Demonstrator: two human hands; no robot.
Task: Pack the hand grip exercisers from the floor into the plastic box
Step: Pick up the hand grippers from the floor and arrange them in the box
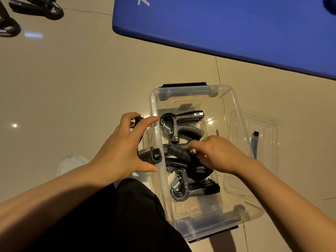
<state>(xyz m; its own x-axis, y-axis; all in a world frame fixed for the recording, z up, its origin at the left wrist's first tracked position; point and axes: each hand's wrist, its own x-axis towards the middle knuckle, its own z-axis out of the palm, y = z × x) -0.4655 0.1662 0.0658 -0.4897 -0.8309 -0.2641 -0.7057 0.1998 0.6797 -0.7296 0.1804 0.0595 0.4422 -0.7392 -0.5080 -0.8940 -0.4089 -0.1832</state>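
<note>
A blue mat (227,28) lies far of the box (234,106), a lid (269,128) right. The left hand (125,148) clamps an exerciser (152,156) at its left rim; the right hand (218,153), fingers seemingly curled, touches another (180,151) inside.

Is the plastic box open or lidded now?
Open: the plastic box has no lid on; the clear lid lies beside it on the floor.

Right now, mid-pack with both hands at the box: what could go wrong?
1. The left hand holds a gripper at the box rim; it may snag there.
2. The right hand is among the packed grippers; fingers could be pinched.
3. More exercisers lie far off.
</note>
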